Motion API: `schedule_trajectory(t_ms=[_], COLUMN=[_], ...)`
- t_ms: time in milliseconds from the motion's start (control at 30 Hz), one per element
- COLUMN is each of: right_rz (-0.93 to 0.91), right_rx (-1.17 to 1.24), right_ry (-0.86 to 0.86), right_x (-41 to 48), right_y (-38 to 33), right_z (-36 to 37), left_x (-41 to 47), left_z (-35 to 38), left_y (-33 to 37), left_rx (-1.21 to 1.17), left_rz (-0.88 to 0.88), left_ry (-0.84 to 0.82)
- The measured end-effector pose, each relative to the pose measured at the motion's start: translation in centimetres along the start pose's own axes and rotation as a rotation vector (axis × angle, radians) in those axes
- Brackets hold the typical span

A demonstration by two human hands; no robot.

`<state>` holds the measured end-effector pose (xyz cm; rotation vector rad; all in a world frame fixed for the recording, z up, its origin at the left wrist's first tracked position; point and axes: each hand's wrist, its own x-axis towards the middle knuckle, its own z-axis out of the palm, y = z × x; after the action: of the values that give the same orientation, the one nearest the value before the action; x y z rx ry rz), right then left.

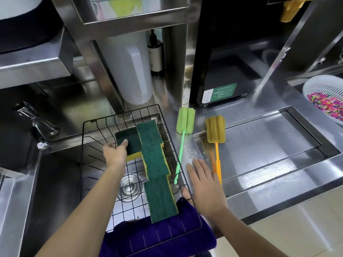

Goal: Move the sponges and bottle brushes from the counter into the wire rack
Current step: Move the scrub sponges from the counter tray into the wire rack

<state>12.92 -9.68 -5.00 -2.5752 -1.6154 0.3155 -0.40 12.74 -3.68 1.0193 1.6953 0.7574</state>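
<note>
Now the left hand (115, 154) sets a sponge (128, 143) into the rack (185, 175), fingers gripping its near-left corner, beside three sponges (156, 167) already in a row. The right hand (205, 180) lies open on the bench (269, 145). Next, likely the brushes: green (182, 138) and orange (216, 140), heads far, handles near.

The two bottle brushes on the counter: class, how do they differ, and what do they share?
The green brush lies nearer the wire rack; the orange brush lies farther right, by the recessed tray. The green brush has a light green sponge head and thin green handle; the orange brush has a mustard head and thicker orange handle. Both lie flat, heads away from the person, not yet in the rack.
</note>
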Motion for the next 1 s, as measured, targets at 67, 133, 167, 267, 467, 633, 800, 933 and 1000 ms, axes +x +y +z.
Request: schedule_trajectory(t_ms=[67, 133, 167, 267, 467, 633, 800, 933, 1000], right_rz=[0.001, -0.004, -0.007, -0.027, -0.036, -0.045, -0.059, -0.061, -0.061], right_rx=[-0.003, -0.005, -0.005, -0.01, -0.032, -0.023, -0.008, -0.009, -0.011], right_ry=[-0.001, -0.003, 0.0, 0.006, 0.009, 0.017, 0.032, 0.047, 0.051], right_x=[0.0, 0.0, 0.0, 0.1, 0.2, 0.1, 0.1, 0.1, 0.1], right_y=[0.0, 0.2, 0.3, 0.4, 0.5, 0.5, 0.6, 0.6, 0.6], right_z=[0.1, 0.4, 0.5, 0.7, 1.0, 1.1, 1.2, 1.3, 1.4], left_x=[-1.2, -2.8, -3.8, -6.1, -6.9, -6.1, -6.0, -4.6, -3.5], left_z=[0.1, 0.3, 0.4, 1.0, 1.1, 1.0, 1.4, 1.3, 1.1], left_y=[-0.5, -1.6, -2.3, -4.3, -5.6, -5.4, -3.8, -3.2, -3.1], left_rx=[-0.089, -0.126, -0.117, -0.09, 0.072, 0.151, 0.134, 0.083, 0.054], left_rz=[0.018, 0.087, 0.125, 0.236, 0.299, 0.274, 0.226, 0.212, 0.193], left_ry=[0.077, 0.093, 0.081, 0.004, -0.101, -0.072, -0.05, 0.025, 0.023])
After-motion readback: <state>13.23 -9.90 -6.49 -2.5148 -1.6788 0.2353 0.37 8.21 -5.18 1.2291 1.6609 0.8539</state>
